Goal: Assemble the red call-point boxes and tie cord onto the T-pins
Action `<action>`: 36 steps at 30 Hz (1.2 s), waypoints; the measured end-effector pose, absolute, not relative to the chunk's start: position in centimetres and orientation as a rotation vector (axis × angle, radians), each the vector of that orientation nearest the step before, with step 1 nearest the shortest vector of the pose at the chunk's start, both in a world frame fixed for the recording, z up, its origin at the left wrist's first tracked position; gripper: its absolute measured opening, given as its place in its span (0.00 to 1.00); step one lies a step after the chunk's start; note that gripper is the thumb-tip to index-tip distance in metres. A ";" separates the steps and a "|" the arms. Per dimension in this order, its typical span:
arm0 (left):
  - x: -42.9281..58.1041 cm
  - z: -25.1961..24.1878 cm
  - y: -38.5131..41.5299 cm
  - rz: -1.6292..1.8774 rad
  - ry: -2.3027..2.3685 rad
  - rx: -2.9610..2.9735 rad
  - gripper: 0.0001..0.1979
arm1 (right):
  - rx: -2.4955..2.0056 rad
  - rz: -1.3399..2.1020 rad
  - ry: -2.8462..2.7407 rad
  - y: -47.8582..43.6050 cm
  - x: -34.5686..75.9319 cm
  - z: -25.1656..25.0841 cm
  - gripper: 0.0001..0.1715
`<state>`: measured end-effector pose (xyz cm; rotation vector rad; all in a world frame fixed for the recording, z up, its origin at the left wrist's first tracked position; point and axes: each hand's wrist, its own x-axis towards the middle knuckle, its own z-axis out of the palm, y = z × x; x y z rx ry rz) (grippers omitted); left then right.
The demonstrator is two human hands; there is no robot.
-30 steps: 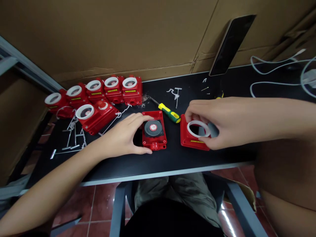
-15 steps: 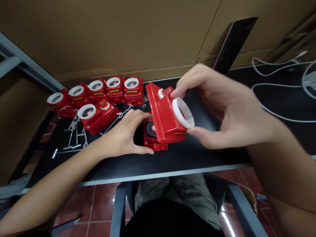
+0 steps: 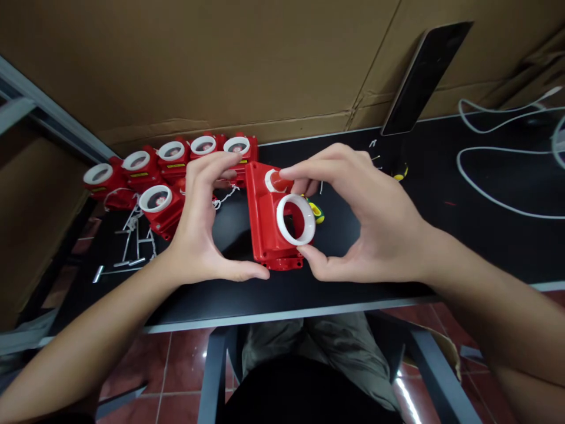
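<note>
My right hand (image 3: 371, 229) grips a red housing cover (image 3: 263, 227) between thumb and fingers, at its white ring (image 3: 285, 232) and the red, white-collared knob (image 3: 277, 180). Tilted slightly, the cover sits over a red base (image 3: 282, 265), which is mostly hidden beneath it; I cannot tell whether the two are flush. To the left of the cover, my left hand (image 3: 198, 235) is open, its thumb stretched toward the lower edge and its fingers raised and apart. A yellow-green tool handle (image 3: 316, 212) shows just behind the ring.
Several red units with white rings (image 3: 171, 154) stand in a row at the back left, one more (image 3: 156, 203) in front. Small metal T-bars (image 3: 128, 247) on white cords lie beside them. A black slab-like device (image 3: 426, 79) leans on the cardboard; a white cable (image 3: 489, 191) lies right.
The right hand has brought the cover left and down over the base, hiding the black round part inside. My left hand has lifted off the base, fingers now raised.
</note>
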<state>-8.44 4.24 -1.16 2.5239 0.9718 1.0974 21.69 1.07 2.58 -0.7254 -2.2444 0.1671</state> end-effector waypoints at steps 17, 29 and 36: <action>-8.2 -0.9 3.8 0.717 0.902 2.535 0.65 | -0.698 0.293 -2.246 1.6 21.2 1.2 0.36; -8.4 -1.1 4.3 0.592 0.897 2.563 0.63 | -0.669 0.326 -2.242 2.6 21.0 -0.5 0.32; -8.3 -1.4 4.5 0.535 0.909 2.543 0.62 | -0.677 0.372 -2.268 2.6 21.0 -0.8 0.29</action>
